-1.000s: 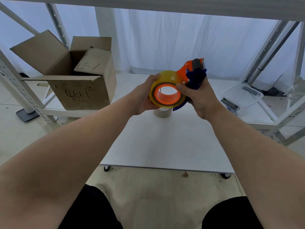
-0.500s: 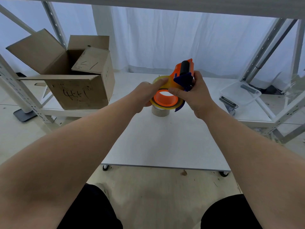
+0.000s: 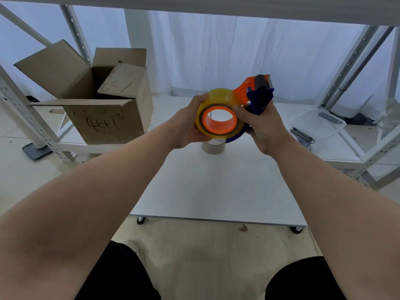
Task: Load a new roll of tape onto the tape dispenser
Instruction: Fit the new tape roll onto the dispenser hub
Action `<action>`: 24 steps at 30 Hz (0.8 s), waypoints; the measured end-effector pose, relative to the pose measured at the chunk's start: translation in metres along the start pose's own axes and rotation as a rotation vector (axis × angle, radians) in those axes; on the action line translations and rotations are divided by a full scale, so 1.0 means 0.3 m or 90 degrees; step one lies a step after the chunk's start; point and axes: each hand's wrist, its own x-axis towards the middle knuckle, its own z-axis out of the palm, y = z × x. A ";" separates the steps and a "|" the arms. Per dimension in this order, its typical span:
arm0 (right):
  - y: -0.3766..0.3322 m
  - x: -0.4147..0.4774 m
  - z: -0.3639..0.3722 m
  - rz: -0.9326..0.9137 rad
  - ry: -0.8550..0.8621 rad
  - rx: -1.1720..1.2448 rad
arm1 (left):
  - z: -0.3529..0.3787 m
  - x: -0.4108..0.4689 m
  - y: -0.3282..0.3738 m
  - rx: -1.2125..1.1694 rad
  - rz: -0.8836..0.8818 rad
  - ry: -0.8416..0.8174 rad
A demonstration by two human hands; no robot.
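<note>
White curtains and grey metal shelving frame a white flat-topped table (image 3: 216,191), with an open brown cardboard box (image 3: 104,109) on the shelf at left. Held up over the table, both hands likely keep the work close to the eyes for seating the roll. The right hand (image 3: 263,128) is clamped on the orange-and-blue plastic tape dispenser (image 3: 257,92), steadying it. The left hand (image 3: 188,124) cups the yellowish clear tape roll (image 3: 218,98), fingers closed on its outer edge, pressing it onto the orange hub. A small beige tape roll (image 3: 213,147) sits below.
</note>
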 end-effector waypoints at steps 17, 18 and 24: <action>0.032 0.003 0.026 -0.049 0.024 -0.208 | 0.038 0.010 -0.003 0.173 0.008 0.095; 0.030 0.002 0.028 -0.052 0.022 -0.211 | 0.041 0.007 -0.001 0.188 0.007 0.092; 0.020 0.003 0.028 -0.050 0.014 -0.161 | 0.010 -0.003 -0.003 0.151 0.039 0.044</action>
